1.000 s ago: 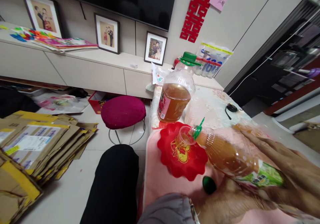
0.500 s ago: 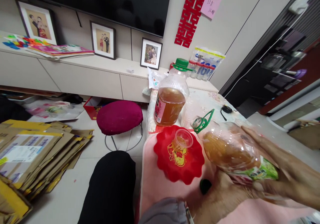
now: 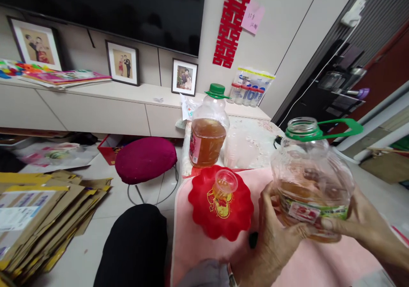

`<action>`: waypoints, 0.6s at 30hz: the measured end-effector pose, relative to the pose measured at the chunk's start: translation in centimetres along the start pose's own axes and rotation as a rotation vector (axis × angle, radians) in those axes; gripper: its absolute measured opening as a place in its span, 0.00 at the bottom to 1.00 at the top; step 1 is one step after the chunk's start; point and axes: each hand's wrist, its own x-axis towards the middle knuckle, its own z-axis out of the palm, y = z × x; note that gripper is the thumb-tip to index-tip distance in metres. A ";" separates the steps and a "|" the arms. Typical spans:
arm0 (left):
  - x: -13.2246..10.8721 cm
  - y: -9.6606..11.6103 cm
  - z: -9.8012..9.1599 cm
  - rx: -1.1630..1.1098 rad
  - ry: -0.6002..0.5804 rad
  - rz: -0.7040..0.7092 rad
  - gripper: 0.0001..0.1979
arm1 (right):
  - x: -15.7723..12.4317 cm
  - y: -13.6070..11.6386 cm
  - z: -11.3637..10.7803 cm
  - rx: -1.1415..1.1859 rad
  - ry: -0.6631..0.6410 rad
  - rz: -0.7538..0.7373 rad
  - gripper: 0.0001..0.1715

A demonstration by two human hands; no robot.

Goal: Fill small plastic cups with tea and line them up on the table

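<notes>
Uncapped bottle (image 3: 309,184) and hands had swung back from the red scalloped dish (image 3: 204,223): half a second earlier the bottle lay tipped, mouth towards the dish, and now it stood nearly upright. Left hand (image 3: 276,236) fingers were clamped on its lower body from 8 o'clock, right hand (image 3: 361,218) fingers from 4 o'clock, thumbs across the label. Whether its base touched the pink-covered bench (image 3: 194,253) could not be told. Its green carrying loop (image 3: 347,127) stuck out towards 2 o'clock, and some amber liquid showed inside.

From the held bottle, the dish sat at 9 o'clock, bearing a clear plastic cup (image 3: 224,182) with amber liquid near the dish's 12 o'clock side. A dark green cap (image 3: 253,239), partly hidden by the left hand, lay at about 8 o'clock. At 10 o'clock stood a green-capped bottle (image 3: 209,140), well filled. Farther off, towards 9 o'clock, was a maroon stool (image 3: 146,159).
</notes>
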 end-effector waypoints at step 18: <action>-1.3 -0.8 -0.9 0.989 0.116 0.551 0.38 | 4.0 5.1 8.8 0.585 0.302 0.001 0.78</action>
